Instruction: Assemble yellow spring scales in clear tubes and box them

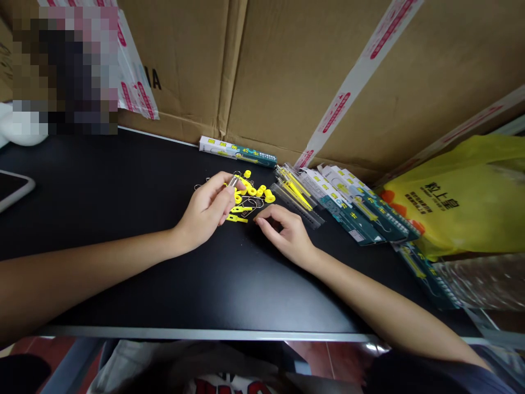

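My right hand (287,232) rests on the table (123,219), fingers curled, pinching nothing I can make out — my left hand (207,210) pinches a small silver piece (233,181) just above the yellow parts (252,191).

You have two hands on the table, one yellow bag (459,202), one phone (12,189), and two flat yellow clips (239,214).
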Demonstrator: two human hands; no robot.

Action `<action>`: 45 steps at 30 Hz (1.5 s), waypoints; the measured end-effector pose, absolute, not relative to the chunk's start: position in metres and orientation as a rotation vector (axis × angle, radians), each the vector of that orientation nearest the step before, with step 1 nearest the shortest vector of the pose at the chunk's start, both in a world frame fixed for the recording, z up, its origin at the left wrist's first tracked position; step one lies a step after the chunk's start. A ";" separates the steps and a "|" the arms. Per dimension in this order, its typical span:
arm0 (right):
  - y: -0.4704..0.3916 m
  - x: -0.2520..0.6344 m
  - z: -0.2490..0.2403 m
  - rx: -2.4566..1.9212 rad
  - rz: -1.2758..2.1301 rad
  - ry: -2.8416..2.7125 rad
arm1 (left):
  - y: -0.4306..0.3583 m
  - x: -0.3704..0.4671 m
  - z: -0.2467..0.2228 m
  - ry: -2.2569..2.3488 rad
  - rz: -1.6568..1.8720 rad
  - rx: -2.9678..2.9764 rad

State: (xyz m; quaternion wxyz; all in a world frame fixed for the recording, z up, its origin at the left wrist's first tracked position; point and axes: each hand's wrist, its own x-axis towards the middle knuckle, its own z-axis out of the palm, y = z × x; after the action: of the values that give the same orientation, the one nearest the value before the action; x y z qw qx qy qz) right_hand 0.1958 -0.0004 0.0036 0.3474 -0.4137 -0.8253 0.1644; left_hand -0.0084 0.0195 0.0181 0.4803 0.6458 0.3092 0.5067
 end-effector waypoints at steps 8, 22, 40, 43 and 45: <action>0.004 0.198 -0.001 -1.086 0.136 -2.418 | 0.023 -0.008 0.011 0.801 1.185 1.653; 0.002 0.184 -0.003 -1.149 -0.045 -2.436 | 0.010 -0.005 0.015 0.839 1.040 2.065; -0.005 0.190 0.004 -1.099 0.791 -1.673 | 0.018 -0.011 0.024 1.097 0.932 2.185; -0.003 0.191 0.005 -1.075 0.830 -1.607 | 0.021 -0.010 0.023 1.118 0.878 2.274; -0.002 0.191 0.004 -1.079 0.880 -1.613 | 0.021 -0.009 0.023 1.107 0.881 2.294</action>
State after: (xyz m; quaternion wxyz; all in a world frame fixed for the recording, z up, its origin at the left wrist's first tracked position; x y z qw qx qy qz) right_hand 0.1913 -0.0020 0.0042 0.4844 -0.4429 -0.6623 0.3612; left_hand -0.0089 0.0212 0.0233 0.2212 0.8301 0.4006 0.3187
